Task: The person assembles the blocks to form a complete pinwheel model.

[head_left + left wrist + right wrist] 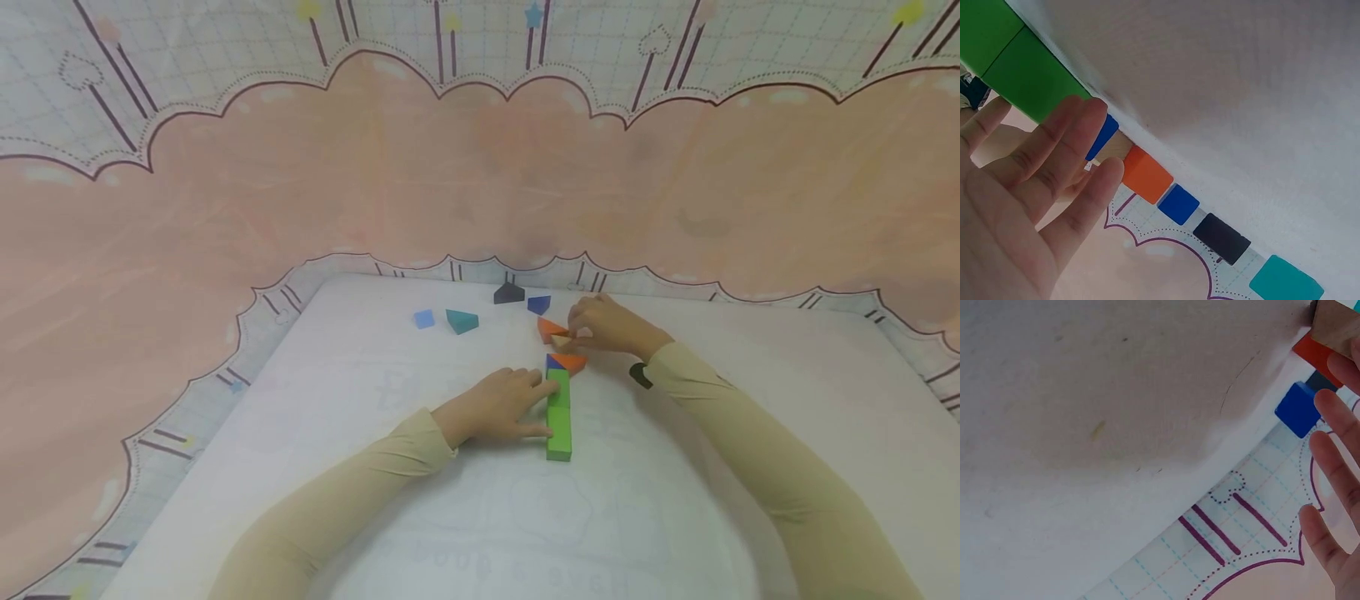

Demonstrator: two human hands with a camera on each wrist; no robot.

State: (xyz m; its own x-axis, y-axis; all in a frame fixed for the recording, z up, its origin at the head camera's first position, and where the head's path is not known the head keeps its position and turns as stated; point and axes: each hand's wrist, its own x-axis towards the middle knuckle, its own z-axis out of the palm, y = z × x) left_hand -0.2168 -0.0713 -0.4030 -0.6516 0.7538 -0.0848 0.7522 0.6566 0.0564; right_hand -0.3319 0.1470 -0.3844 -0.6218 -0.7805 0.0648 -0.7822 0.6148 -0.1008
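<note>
Two green blocks lie end to end in a row. My left hand is beside them, its fairly straight fingers touching their left side. At the row's far end sit a blue piece and an orange triangular block. Just beyond these, my right hand pinches a small plain wooden block between thumb and finger. Right next to that block lies another orange block. In the right wrist view the wooden block is partly cut off by the frame edge, and the thumb is hidden.
Farther back on the white table are a dark blue block, a black block, a teal block and a light blue block. A patterned cloth borders the table's far edge.
</note>
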